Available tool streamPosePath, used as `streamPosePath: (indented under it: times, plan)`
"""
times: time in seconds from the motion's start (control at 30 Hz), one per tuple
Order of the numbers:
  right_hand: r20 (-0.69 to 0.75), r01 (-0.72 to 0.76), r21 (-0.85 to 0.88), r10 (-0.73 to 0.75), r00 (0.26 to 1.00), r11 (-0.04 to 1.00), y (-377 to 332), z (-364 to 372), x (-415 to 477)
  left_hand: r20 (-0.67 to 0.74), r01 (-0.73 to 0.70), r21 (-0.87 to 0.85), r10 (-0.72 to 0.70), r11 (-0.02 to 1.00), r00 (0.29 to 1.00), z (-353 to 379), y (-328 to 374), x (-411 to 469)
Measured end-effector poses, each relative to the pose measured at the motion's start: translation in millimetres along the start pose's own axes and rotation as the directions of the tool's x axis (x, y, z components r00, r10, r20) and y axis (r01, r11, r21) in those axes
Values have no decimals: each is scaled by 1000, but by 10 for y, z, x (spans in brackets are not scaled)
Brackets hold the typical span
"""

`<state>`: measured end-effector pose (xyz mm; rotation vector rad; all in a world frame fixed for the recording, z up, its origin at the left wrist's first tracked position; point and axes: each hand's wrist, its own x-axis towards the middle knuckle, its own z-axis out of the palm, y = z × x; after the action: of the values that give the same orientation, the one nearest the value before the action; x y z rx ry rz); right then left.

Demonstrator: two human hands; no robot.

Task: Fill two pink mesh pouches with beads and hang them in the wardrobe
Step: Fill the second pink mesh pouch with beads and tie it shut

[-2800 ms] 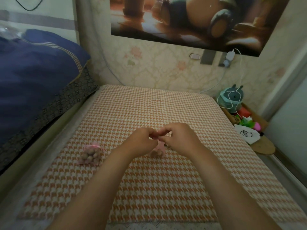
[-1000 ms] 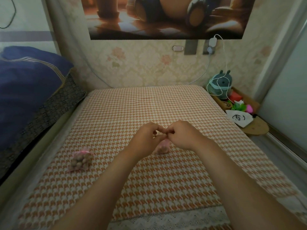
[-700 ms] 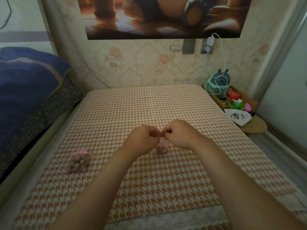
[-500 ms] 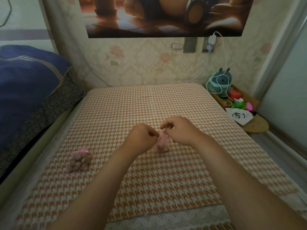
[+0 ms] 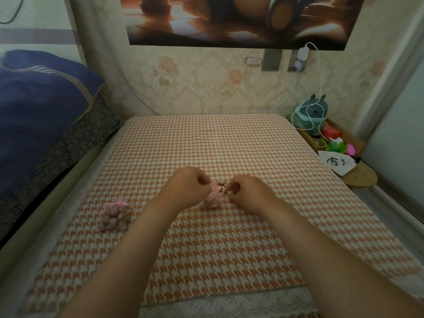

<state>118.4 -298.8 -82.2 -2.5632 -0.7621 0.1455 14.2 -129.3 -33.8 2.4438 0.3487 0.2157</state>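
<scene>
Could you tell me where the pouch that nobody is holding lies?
Head view: the free pouch lies on the houndstooth cloth, left of the left hand and apart from it, nearer the blue bedding.

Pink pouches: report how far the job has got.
Done: the left pouch lies bead-filled and cinched on the checked cover. In hand: left hand and right hand pinch the neck of the middle pouch, also bead-filled. Left: hanging both.

A home bedroom: a bed with houndstooth cover, navy pillow, floral wallpaper, and plush toy beside it.
</scene>
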Motion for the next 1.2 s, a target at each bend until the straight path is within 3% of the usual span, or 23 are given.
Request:
streamPosePath:
  times: [0.2,0.33,0.5,0.67,0.83,1.07,1.2]
  plan:
    - [-58,23,-53,-26,998,998,-23,51,34,69,-50,-16,51,999,996,-22,-44,14]
    - [-134,34,99,-20,991,994,-71,-56,30,75,-51,-38,53,998,996,-31,-69,27]
    - [-230,194,301,-126,965,934,-387,-271,-55,96,-45,-57,50,997,994,-35,-69,38]
    - [-160,309,127,-288,944,943,-609,-285,-157,95,-50,-68,56,996,994,-36,-84,22]
    - [-94,320,-75,-326,941,944,-606,-268,-143,114,-59,-128,74,990,991,-54,-104,-8]
    - [62,272,-111,-266,962,956,-516,-323,-117,59,-61,-71,65,996,996,-64,-126,19]
    - [-58,225,77,-221,974,971,-452,-342,-72,28,-75,-13,75,997,997,-62,-138,21]
